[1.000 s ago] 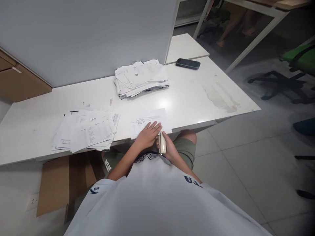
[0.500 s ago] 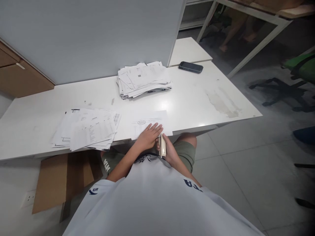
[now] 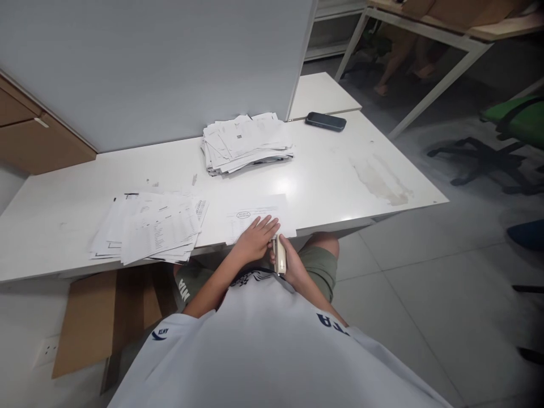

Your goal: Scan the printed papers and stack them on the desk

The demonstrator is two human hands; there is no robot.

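Observation:
A printed sheet (image 3: 263, 208) with an oval stamp lies at the front edge of the white desk. My left hand (image 3: 256, 237) rests flat on it, fingers stretched out together. Close beside it, my right hand (image 3: 291, 263) is wrapped round a cream stapler (image 3: 280, 255), whose front end is at the paper's near edge. The stapler's jaws are partly hidden by my hands, so I cannot tell whether they bite the paper. To the left, a loose fan of printed papers (image 3: 159, 229) overlaps the desk's front edge.
A thick stack of papers (image 3: 246, 141) stands against the grey partition (image 3: 170, 68). A black phone (image 3: 325, 121) lies at the back right of the desk (image 3: 323, 181). Below the left side is an open cardboard box (image 3: 85, 323). A green chair (image 3: 516, 122) and another person's legs (image 3: 395, 65) are farther off.
The view has shifted slightly, so the desk sits a little lower in the picture. Both hands keep the same place on the sheet and stapler.

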